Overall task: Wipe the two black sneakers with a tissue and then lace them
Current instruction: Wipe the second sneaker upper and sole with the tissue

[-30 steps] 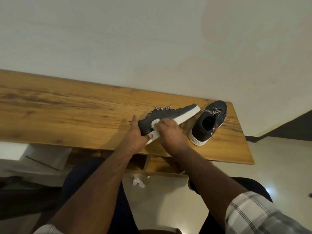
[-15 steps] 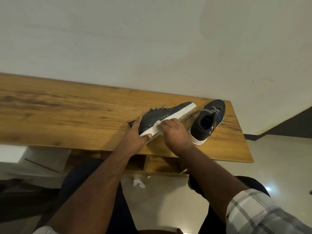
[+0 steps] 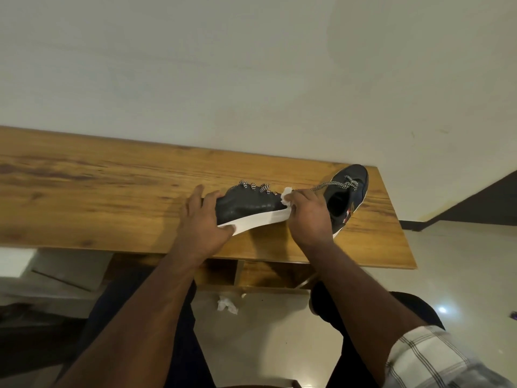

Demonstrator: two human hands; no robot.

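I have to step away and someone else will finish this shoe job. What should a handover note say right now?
Left hand: grips the heel end of the tipped sneaker, holding it on its side on the wooden table.
Right hand: pinches the tissue at that shoe's toe end.
Second sneaker: upright at the table's right end, lace trailing loose.
Crumpled tissue lies on the floor.
Done: wiping of the first shoe is under way.
Left: finish wiping, wipe the second shoe, lace both.

The right hand (image 3: pixel 309 219) hides the near sneaker's (image 3: pixel 246 207) toe and most of the tissue (image 3: pixel 286 195). The worktop (image 3: pixel 84 197) runs off the left edge.
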